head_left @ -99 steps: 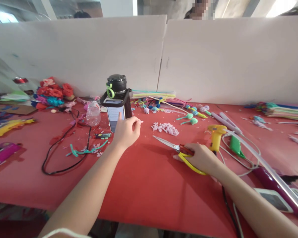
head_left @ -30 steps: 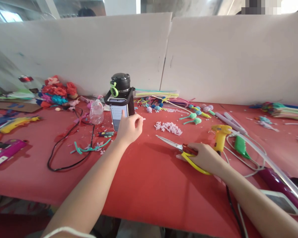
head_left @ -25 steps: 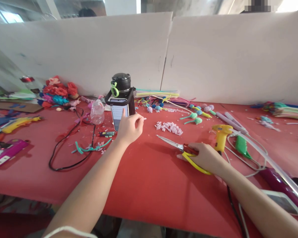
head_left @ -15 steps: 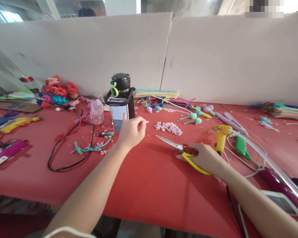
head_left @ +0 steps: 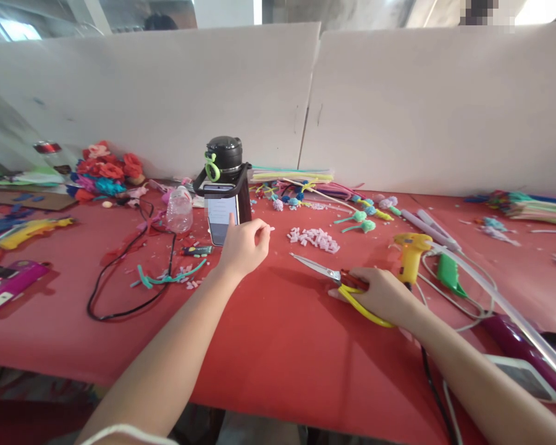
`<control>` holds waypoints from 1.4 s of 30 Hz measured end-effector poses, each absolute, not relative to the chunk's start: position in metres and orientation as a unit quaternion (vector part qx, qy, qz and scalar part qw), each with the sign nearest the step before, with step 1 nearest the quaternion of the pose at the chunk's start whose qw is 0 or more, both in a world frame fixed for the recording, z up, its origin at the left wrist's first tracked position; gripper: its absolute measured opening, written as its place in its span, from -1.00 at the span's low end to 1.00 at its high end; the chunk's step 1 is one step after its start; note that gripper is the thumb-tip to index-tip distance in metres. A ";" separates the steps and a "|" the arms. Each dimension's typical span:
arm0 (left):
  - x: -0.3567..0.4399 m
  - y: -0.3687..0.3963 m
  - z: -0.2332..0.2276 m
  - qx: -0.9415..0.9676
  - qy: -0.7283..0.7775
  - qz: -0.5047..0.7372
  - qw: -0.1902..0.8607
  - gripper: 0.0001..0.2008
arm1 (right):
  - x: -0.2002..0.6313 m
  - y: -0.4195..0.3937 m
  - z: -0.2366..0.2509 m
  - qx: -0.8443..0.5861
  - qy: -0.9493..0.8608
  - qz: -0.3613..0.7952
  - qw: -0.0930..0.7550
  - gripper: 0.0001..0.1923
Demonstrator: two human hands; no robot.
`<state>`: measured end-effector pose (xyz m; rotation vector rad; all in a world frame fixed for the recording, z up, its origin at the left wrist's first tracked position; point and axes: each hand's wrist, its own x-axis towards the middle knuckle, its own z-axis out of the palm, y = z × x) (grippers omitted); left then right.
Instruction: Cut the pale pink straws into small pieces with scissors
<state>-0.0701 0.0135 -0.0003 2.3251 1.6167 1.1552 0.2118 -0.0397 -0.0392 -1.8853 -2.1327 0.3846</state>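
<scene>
Tall white boards (head_left: pixel 176 93) wall off the back of a red table (head_left: pixel 278 358), and above them shows what looks like the top of a person's head (head_left: pixel 160 23). Near the middle of the table, a phone (head_left: pixel 217 232) leans almost upright against a black bottle (head_left: pixel 225 149).

Two bare hands reach in from the near edge. The left hand (head_left: pixel 244 248) stretches its index finger to the phone's screen; whether it meets the glass cannot be told. Its thumb and another finger pinch a small pink piece (head_left: pixel 272 228). The right hand (head_left: pixel 383 295) lies low at the table, fingers curled round the handles of scissors (head_left: pixel 319 267), whose blades are together and point left, close to a pink heap (head_left: pixel 314 239).

The step in hand seems to be working the screen. Light taps would suit best, since a hard push could slide the phone off its prop. A gentle, steady pinch should save the pink piece from dropping. The scissors are best left low, blades together, meanwhile.

Beside the right hand stands a yellow glue gun (head_left: pixel 412 253); its nozzle may be hot. Farther left are a looped black cord (head_left: pixel 102 267), a clear plastic bottle (head_left: pixel 180 211) and bright flowers (head_left: pixel 109 168).
</scene>
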 end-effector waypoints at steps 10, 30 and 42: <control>-0.075 0.021 0.001 0.765 0.525 0.372 0.007 -0.78 | 0.212 -0.040 -0.039 -0.658 -0.732 0.138 0.112 -0.46; -0.069 0.008 0.005 0.759 0.539 0.361 0.055 -0.79 | 0.214 -0.039 -0.041 -0.657 -0.732 0.139 0.112 -0.47; -0.069 0.013 0.002 0.764 0.533 0.360 0.055 -0.79 | 0.214 -0.039 -0.041 -0.656 -0.734 0.135 0.110 -0.47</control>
